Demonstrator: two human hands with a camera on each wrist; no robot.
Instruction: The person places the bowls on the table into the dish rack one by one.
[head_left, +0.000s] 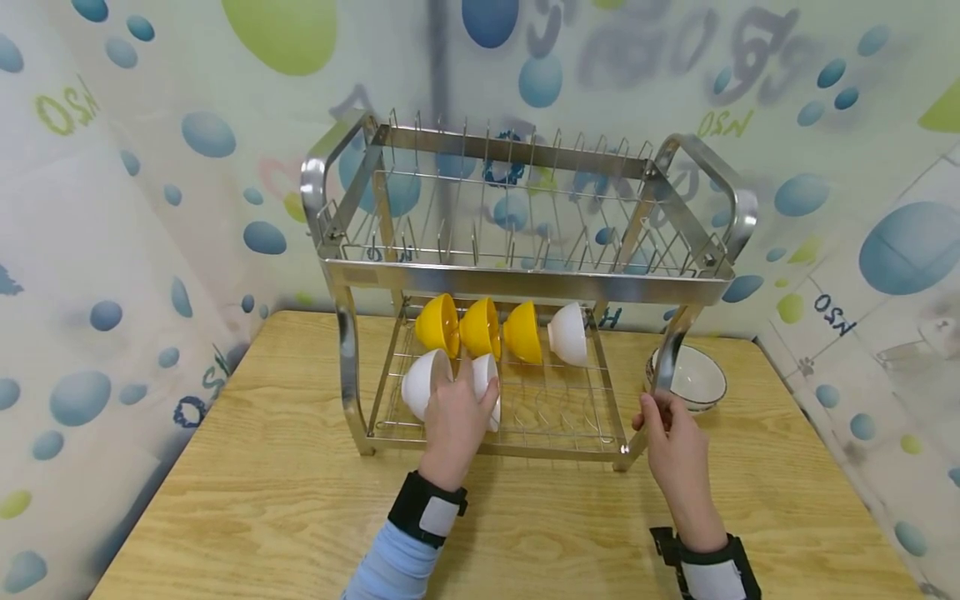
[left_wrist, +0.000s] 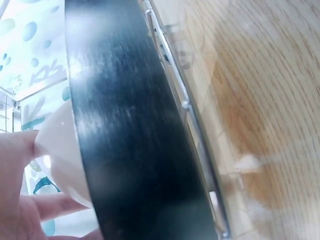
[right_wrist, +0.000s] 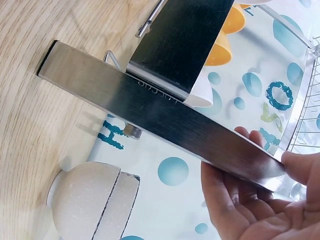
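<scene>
A wood-grain table [head_left: 540, 542] bore a two-tier metal dish rack [head_left: 525, 282]. On its lower tier, the left hand [head_left: 456, 417] pinched a white bowl [head_left: 486, 371] between thumb and fingers, beside another white bowl [head_left: 422, 387]. The right hand [head_left: 677, 446] had fingers curled round the rack's front leg [head_left: 666, 367].

Pale blue left sleeve [head_left: 396, 560], perhaps faintly striped; black wrist straps [head_left: 409, 500], each with a pale patch [head_left: 438, 517]

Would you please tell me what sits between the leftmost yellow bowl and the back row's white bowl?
The middle yellow bowl and the rightmost yellow bowl, in the head view.
</scene>
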